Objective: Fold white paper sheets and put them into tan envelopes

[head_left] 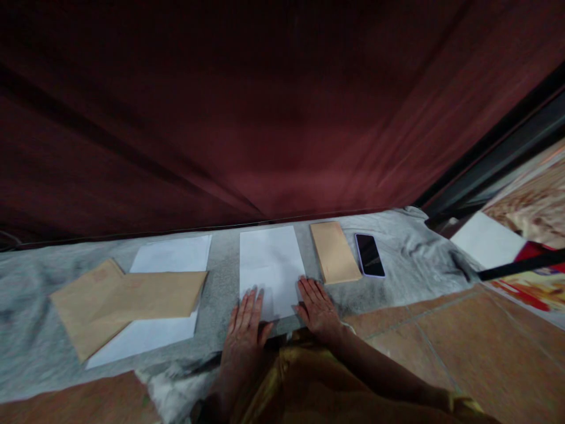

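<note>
A white sheet of paper lies in front of me on the grey cloth. My left hand rests flat over its near left corner, fingers stretched out. On the near right edge of the paper lies my right hand, open as well, palm down. Just beyond the right hand is a brown envelope, lying by itself. To the left, two groups of brown envelopes overlap on top of more white paper. Neither hand grips anything.
A phone with a pale purple edge lies right of the single envelope. The grey cloth is wrinkled at its right end. A dark red curtain hangs behind. Brown floor tiles and a printed box are at the right.
</note>
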`<state>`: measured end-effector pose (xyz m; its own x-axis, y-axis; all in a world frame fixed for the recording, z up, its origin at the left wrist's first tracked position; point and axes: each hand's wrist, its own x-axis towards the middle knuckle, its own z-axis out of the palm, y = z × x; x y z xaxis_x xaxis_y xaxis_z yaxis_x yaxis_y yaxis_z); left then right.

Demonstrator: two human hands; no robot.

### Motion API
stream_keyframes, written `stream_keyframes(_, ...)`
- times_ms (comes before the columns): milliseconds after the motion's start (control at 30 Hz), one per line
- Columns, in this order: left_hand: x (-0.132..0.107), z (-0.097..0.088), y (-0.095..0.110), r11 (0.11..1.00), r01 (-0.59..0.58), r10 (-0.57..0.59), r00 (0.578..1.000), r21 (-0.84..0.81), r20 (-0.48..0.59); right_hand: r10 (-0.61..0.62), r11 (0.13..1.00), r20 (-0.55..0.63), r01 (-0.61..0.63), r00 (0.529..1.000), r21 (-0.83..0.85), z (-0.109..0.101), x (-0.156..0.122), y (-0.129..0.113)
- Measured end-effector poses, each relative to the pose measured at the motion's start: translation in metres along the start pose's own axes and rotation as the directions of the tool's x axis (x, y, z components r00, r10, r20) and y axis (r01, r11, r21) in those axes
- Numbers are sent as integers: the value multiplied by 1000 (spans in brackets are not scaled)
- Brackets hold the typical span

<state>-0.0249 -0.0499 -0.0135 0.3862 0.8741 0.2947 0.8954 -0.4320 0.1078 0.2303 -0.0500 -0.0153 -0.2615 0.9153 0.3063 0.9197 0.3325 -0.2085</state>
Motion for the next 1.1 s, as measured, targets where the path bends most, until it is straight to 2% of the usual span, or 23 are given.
stream_keyframes(167, 6, 11, 15, 990, -138, 136, 989, 37, 52, -116, 993, 38, 115, 993, 26, -6, -1, 3)
stream_keyframes(300, -2, 16, 9, 985, -159, 157, 987, 62, 40, -163, 986, 52, 161, 985, 40, -11, -6, 9)
stream_keyframes(600, -20, 7, -12, 981, -174, 174, 985, 86, 6, -155, 987, 159, 148, 975, 54, -19, -21, 21)
stream_keyframes(700, -17, 8, -15, 982, -174, 175, 984, 75, -13, -170, 985, 167, 163, 971, 56, -21, -23, 23)
stream_keyframes(800, -3, 15, -11, 980, -197, 198, 980, 36, -28, -172, 985, 154, 165, 973, 58, -23, -22, 24)
stream_keyframes(867, 10, 21, -6, 968, -252, 252, 968, 3, 13, -171, 984, 153, 163, 973, 67, -24, -21, 25)
stream_keyframes(967, 26, 27, 3, 944, -330, 324, 931, 10, 167, -172, 983, 192, 154, 966, 104, -26, -19, 26)
stream_keyframes(1100, 35, 27, 13, 933, -352, 296, 866, 71, 403, -159, 980, 225, 126, 961, 155, -25, -17, 27)
